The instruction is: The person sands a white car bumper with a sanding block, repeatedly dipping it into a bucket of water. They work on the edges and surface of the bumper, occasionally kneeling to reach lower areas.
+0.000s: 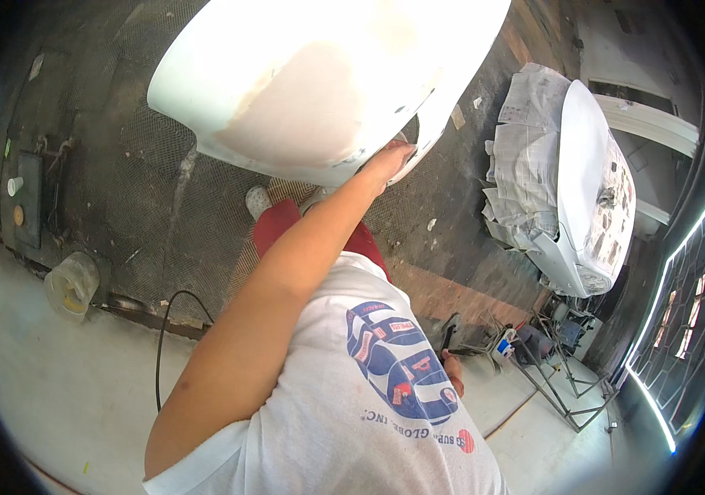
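Observation:
A large white car body panel (319, 74) with pale tan filler patches hangs in front of me. My left hand (390, 157) reaches up and presses against its lower edge beside a dark opening; whether it holds anything there is hidden. My right hand (454, 375) shows only partly past my white printed shirt, low at my side. It is closed around a slim black tool (449, 330) that sticks up from it. My red trousers (282, 223) and a white shoe (258, 200) show below the panel.
A second white panel (587, 181) masked with newspaper stands at the right. Below it are a metal frame stand (563, 388) and small tools. A clear plastic tub (72, 285) and a black cable (163, 330) lie on the pale floor beside the dark mesh mat (138, 181).

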The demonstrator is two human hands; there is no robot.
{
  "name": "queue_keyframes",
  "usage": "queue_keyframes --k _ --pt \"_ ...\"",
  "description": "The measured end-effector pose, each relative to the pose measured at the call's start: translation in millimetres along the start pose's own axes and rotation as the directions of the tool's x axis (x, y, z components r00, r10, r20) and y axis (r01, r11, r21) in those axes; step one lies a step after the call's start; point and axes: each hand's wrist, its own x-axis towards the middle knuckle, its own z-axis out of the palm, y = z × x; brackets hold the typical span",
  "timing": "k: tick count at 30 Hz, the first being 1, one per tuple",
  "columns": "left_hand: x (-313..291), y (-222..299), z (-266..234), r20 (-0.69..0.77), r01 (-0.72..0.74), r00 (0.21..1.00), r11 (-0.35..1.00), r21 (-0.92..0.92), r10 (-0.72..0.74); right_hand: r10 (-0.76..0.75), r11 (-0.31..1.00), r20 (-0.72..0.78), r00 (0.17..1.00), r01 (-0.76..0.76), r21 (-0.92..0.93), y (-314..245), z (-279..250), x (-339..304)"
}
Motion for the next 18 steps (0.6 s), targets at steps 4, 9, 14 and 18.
queue_keyframes --k 4,9,14,18 --pt "2.2 2.7 -2.3 -0.037 -0.026 0.999 0.999 -0.019 0.026 0.006 1.000 0.048 0.999 -0.007 0.020 -15.8 -7.2 -8.6" --pt "7.2 -0.1 5.8 -0.118 -0.107 0.989 0.987 -0.118 0.093 0.037 0.996 0.082 0.996 -0.043 0.073 -10.2 -9.4 -16.2" --pt "9.9 4.0 5.4 -0.125 -0.092 0.989 0.993 -0.070 0.083 0.063 0.990 0.103 0.993 -0.075 0.121 -3.5 -6.3 -22.0" --pt "5.9 6.5 6.5 -0.146 -0.137 0.982 0.986 -0.097 0.122 0.078 0.983 0.120 0.990 -0.096 0.155 -2.1 -4.5 -27.4"
